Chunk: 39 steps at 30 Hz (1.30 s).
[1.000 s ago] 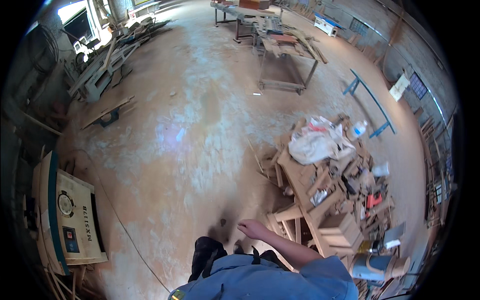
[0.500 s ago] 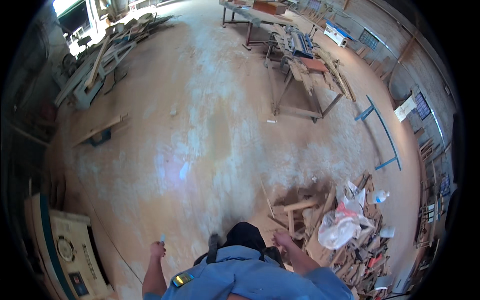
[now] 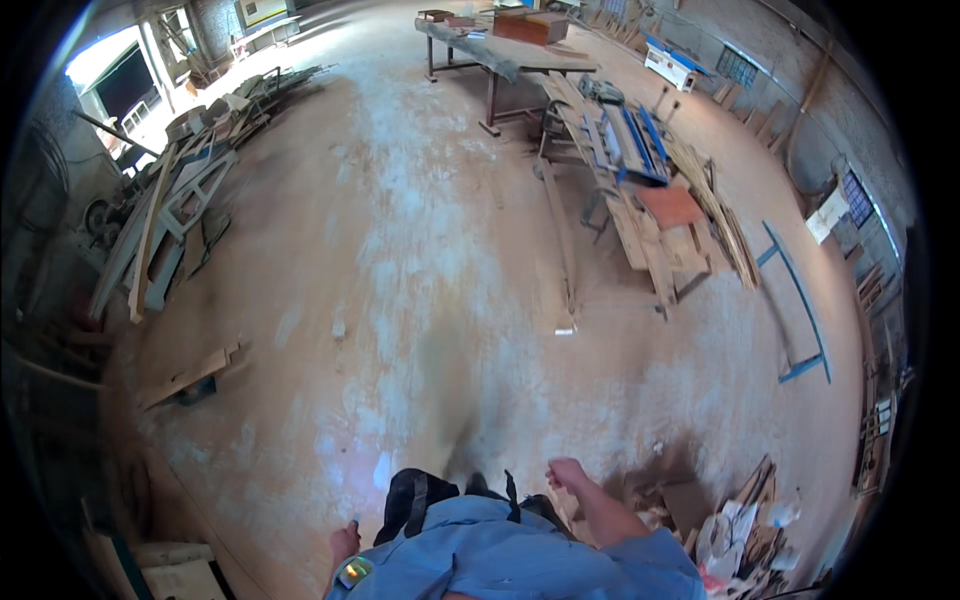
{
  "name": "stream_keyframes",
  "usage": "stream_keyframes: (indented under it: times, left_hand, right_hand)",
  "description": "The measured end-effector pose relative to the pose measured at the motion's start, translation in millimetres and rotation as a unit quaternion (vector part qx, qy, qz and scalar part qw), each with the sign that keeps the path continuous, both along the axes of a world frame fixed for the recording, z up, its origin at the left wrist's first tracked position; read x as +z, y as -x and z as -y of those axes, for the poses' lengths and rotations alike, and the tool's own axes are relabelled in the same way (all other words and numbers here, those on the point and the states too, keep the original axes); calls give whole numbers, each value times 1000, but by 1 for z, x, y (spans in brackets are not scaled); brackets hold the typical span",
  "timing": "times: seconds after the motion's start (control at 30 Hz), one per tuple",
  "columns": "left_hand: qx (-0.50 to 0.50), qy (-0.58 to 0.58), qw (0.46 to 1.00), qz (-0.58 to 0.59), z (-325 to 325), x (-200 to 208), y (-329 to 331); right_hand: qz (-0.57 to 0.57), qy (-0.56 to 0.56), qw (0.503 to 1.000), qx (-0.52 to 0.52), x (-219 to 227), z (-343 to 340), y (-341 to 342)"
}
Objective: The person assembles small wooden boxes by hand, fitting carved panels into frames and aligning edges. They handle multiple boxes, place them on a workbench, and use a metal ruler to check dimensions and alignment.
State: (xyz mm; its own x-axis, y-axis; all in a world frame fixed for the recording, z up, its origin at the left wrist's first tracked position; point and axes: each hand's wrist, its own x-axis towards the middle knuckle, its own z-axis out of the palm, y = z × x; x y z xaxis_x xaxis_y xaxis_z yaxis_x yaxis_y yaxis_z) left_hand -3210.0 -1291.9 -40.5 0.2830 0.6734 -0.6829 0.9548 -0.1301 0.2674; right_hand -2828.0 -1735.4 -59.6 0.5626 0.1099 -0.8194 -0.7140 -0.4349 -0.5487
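Observation:
My left hand (image 3: 344, 543) hangs low beside my body, its fingers closed. A small bluish tip pokes out at its top; the kind of thing is too small to tell. On the other side, my right hand (image 3: 567, 475) is held out in front of me, its fingers curled in and nothing showing in them. Neither hand touches anything around it. The nearest thing to the right hand is a heap of wood scraps (image 3: 685, 505) on the floor, with white plastic bags (image 3: 727, 535) and a clear bottle (image 3: 783, 513) on it.
Ahead on the right stands a workbench loaded with boards (image 3: 640, 240) and a blue tool. Farther back is a long table (image 3: 470, 42). A blue metal frame (image 3: 797, 300) lies at right. Scrap timber (image 3: 165, 235) is piled left, near a loose plank (image 3: 190, 378) and a carton (image 3: 180, 570).
I have moved forward: the workbench and planks are nearer, the scrap heap and carton have slid toward the lower edge. My right hand has swung forward; my left has dropped back toward my body.

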Motion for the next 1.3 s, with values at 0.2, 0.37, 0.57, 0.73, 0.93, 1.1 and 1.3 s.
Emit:
stream_keyframes:
  times: [0.2,0.37,0.57,0.73,0.93,1.1,1.3]
  left_hand:
    - [-6,41,999,10,-87,-33,-145]
    - [-148,-30,984,91,-237,-98,-302]
    - [26,62,987,146,-433,-22,-637]
    - [26,125,963,238,-547,11,-850]
    - [87,148,978,116,-605,27,-946]
    - [-83,69,993,47,-630,17,-1038]
    - [-35,84,995,37,-729,-30,-1199]
  right_hand:
    - [116,-35,993,-6,62,-174,-250]
    - [51,1,997,-59,47,-239,-349]
    - [58,132,974,177,34,-301,-435]
    - [49,89,975,200,-34,-358,-582]
    - [51,169,962,208,-44,-506,-863]
    - [108,-17,994,-31,52,-657,-1104]
    - [159,-38,986,-18,88,-807,-1291]
